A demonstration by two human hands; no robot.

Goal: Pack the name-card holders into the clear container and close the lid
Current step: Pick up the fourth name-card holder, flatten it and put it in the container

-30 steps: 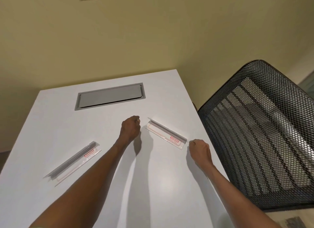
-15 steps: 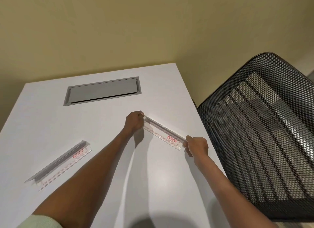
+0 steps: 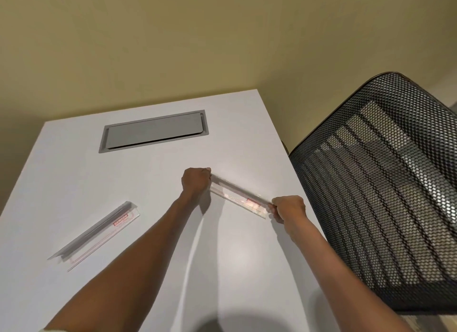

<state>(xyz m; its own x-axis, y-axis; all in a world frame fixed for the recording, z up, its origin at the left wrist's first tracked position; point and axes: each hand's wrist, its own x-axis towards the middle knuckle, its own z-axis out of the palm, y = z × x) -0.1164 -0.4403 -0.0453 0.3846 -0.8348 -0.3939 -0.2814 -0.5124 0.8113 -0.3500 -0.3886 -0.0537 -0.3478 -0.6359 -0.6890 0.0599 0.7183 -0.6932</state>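
Note:
A clear name-card holder (image 3: 237, 195) with a red label is held between both hands just above the white table (image 3: 74, 171). My left hand (image 3: 195, 182) grips its far left end. My right hand (image 3: 289, 208) grips its near right end. A second clear name-card holder (image 3: 99, 235), also with a red label, lies flat on the table to the left, apart from both hands. No clear container is in view.
A grey recessed cable hatch (image 3: 153, 131) sits in the table's far part. A black mesh chair back (image 3: 385, 188) stands close to the table's right edge. A yellow wall rises behind the table.
Both hands moved in from beside the right-hand holder and took hold of its two ends. The holder has come up slightly and tilted. The camera view shifted a little.

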